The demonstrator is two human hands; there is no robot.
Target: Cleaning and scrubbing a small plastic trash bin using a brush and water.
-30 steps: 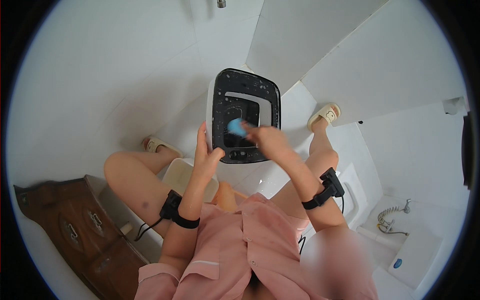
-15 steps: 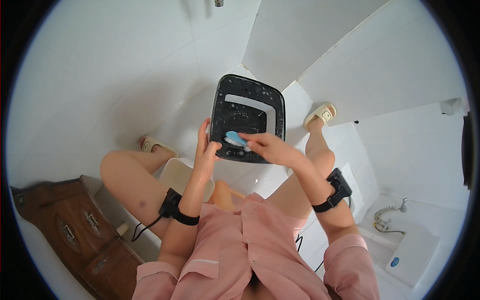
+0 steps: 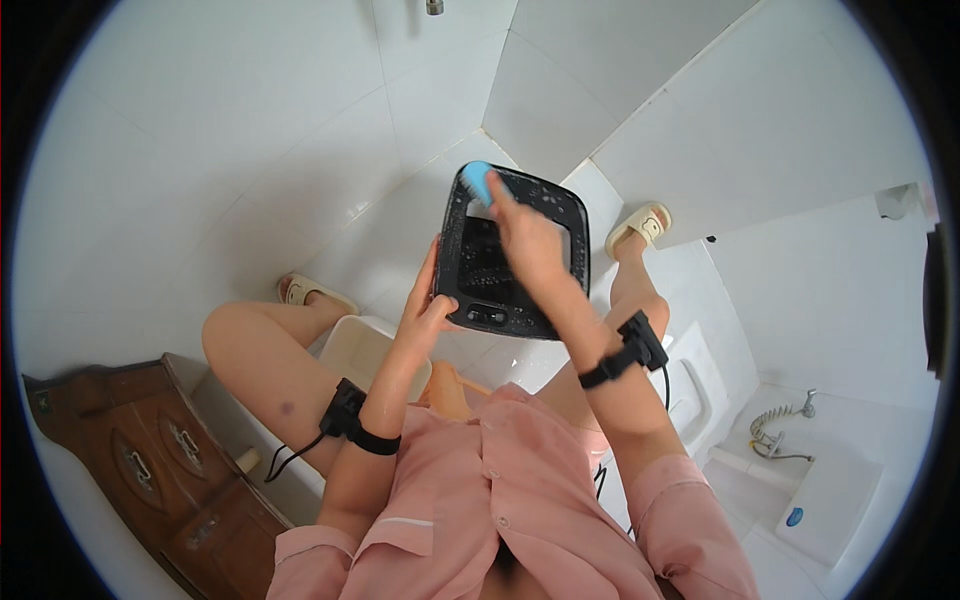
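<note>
In front of my body a black, rounded-rectangular plastic lid [image 3: 453, 235] with a large middle opening is held up, spotted with white foam and drops. Its near left edge is gripped by my left hand [image 3: 425, 308], thumb on the upper face and fingers along the side. My right hand [image 3: 535, 245] is closed on a light blue scrub brush [image 3: 477, 182], which lies at the lid's far left corner. The right hand and wrist cover part of the opening and the right rim. The brush's bristles are mostly hidden.
A whitish bin [image 3: 350, 342] stands below left, between my legs. A brown wooden cabinet [image 3: 130, 425] is at the left. Right of me are a white squat toilet [image 3: 695, 375], a coiled hose [image 3: 762, 430] and a white tank [image 3: 845, 500]. White tiled walls close in ahead.
My right hand has swept the brush from the lid's near left part to its far left corner. The lid has shifted slightly right and nearer, with my left hand still on it.
</note>
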